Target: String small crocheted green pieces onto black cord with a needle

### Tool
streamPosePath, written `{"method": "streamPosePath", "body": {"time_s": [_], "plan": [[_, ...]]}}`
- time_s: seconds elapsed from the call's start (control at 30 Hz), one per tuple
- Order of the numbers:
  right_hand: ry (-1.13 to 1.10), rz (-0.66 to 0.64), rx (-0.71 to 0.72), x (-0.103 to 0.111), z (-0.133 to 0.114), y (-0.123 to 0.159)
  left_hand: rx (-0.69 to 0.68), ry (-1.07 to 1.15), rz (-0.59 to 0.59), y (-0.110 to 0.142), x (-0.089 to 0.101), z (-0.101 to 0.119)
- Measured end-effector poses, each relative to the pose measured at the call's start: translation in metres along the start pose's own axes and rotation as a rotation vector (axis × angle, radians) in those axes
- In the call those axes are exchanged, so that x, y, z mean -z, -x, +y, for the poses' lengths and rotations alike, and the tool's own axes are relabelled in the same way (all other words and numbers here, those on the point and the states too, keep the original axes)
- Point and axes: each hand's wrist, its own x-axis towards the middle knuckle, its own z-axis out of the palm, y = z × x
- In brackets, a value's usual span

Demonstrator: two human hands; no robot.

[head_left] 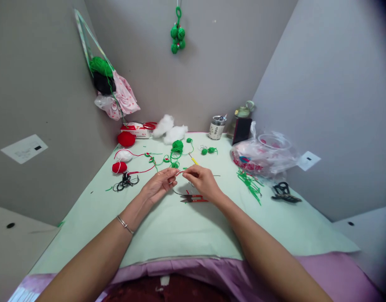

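Observation:
Close together over the middle of the table, my left hand [160, 183] and my right hand [203, 180] are both closed in a pinch. A short length of red yarn [179, 172] runs between the fingertips, with one end in each hand. Any small piece it belongs to is hidden by the fingers. Thread snips [193, 198] with red handles lie just below my right hand. Beyond that hand is a crochet hook [193, 160] with a yellow handle. A green yarn ball [177, 147] and small green-and-red crocheted pieces [152, 160] lie behind my left hand.
Left are red yarn balls [126, 139], a white ball [123, 156] and tangled black yarn [126, 183]. White stuffing [174, 134] lies at the back. Right are a plastic bag [262, 155], cut green yarn [250, 184], a black hair clip [285, 193] and a can [216, 129].

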Motion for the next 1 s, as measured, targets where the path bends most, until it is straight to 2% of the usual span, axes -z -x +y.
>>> {"method": "streamPosePath", "body": {"time_s": [0.17, 0.27, 0.4, 0.5, 0.63, 0.77, 1.0], "plan": [[0.205, -0.052, 0.165, -0.016, -0.002, 0.007, -0.134, -0.155, 0.128, 0.002, -0.005, -0.002], [0.281, -0.042, 0.212, -0.017, -0.003, 0.008, -0.262, -0.307, 0.196, 0.006, -0.005, 0.001], [0.331, 0.016, 0.216, -0.009, 0.0, 0.006, -0.358, -0.482, 0.133, 0.01, -0.007, 0.003], [0.32, 0.028, 0.2, -0.004, 0.001, 0.004, -0.362, -0.549, 0.073, 0.011, -0.01, 0.0], [0.245, 0.038, 0.154, -0.003, -0.001, 0.002, -0.36, -0.534, 0.118, 0.008, -0.01, -0.003], [0.154, 0.048, 0.06, -0.003, -0.005, 0.001, -0.337, -0.448, 0.153, 0.005, -0.007, -0.001], [0.042, -0.008, -0.065, -0.002, -0.011, 0.0, -0.247, -0.262, 0.12, 0.008, -0.01, 0.003]]}}
